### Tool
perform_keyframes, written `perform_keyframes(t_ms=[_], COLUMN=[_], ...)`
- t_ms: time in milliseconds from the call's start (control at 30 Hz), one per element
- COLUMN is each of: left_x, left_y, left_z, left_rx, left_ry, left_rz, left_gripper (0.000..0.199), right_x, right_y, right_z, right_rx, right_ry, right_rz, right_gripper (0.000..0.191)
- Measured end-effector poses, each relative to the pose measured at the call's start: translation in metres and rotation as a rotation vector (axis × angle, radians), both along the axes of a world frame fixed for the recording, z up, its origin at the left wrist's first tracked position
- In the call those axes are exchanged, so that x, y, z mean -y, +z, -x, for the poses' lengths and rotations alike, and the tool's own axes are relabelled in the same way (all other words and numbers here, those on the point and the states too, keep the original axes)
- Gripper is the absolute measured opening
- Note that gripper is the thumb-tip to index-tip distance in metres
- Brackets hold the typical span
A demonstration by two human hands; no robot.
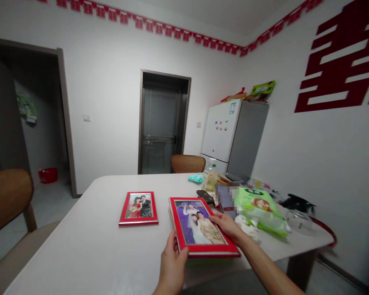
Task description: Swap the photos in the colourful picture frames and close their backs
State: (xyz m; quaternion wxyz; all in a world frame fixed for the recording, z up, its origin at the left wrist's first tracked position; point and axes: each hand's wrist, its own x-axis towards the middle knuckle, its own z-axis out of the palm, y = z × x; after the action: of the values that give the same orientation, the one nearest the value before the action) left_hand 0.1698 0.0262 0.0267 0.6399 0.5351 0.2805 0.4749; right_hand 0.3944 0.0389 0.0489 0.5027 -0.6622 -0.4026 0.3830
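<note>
So my left hand (172,262) is pinching the near-left corner of this red photo frame (209,248), right hand (226,225) pinching its right edge, probably for balance, while the other frame (138,222) lies flat on the surface (80,250).

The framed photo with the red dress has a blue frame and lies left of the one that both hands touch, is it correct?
Not blue: the head view shows that the frame is red. It does lie left of the purple photo that the left hand and right hand touch.
</note>
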Motion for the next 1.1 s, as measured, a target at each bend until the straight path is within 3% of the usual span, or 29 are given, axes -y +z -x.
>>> perform_keyframes(t_ms=[100, 200, 300, 400, 533, 600, 700, 800, 900, 1000, 1100], left_x=[-0.006, -0.008, -0.014, -0.038, -0.092, -0.115, -0.130, -0.116, -0.082, -0.046, -0.023], left_y=[-0.013, -0.016, -0.014, -0.013, -0.017, -0.017, -0.013, -0.008, -0.009, -0.024, -0.048], left_z=[-0.016, -0.021, -0.015, 0.002, 0.040, 0.058, 0.077, 0.089, 0.105, 0.125, 0.139], left_rx=[-0.308, -0.553, -0.644, -0.820, -1.055, -1.120, -1.193, -1.239, -1.282, -1.302, -1.229], left_ry=[0.065, 0.099, 0.109, 0.170, 0.270, 0.282, 0.260, 0.238, 0.216, 0.206, 0.213], left_rz=[-0.113, -0.189, -0.275, -0.442, -0.551, -0.562, -0.604, -0.647, -0.662, -0.748, -0.964], left_gripper=[0.052, 0.053, 0.054, 0.052, 0.054, 0.055, 0.055, 0.053, 0.061, 0.067, 0.037], right_x=[-0.010, -0.014, -0.014, -0.012, -0.008, -0.004, -0.001, -0.007, -0.014, -0.014, -0.006], right_y=[-0.009, -0.018, -0.022, -0.015, 0.001, 0.001, -0.016, -0.044, -0.067, -0.076, -0.076], right_z=[-0.018, -0.026, -0.029, -0.021, 0.030, 0.073, 0.137, 0.175, 0.185, 0.184, 0.184], right_rx=[0.090, 0.200, 0.301, 0.369, 0.595, 0.620, 0.547, 0.535, 0.534, 0.505, 0.424], right_ry=[-0.030, -0.077, -0.130, -0.181, -0.240, -0.064, 0.205, 0.214, 0.124, 0.116, 0.132], right_rz=[0.016, 0.033, 0.046, 0.029, -0.230, -0.351, -0.347, -0.308, -0.252, -0.265, -0.270], right_gripper=[0.023, 0.022, 0.019, 0.022, 0.031, 0.032, 0.028, 0.038, 0.044, 0.042, 0.043])
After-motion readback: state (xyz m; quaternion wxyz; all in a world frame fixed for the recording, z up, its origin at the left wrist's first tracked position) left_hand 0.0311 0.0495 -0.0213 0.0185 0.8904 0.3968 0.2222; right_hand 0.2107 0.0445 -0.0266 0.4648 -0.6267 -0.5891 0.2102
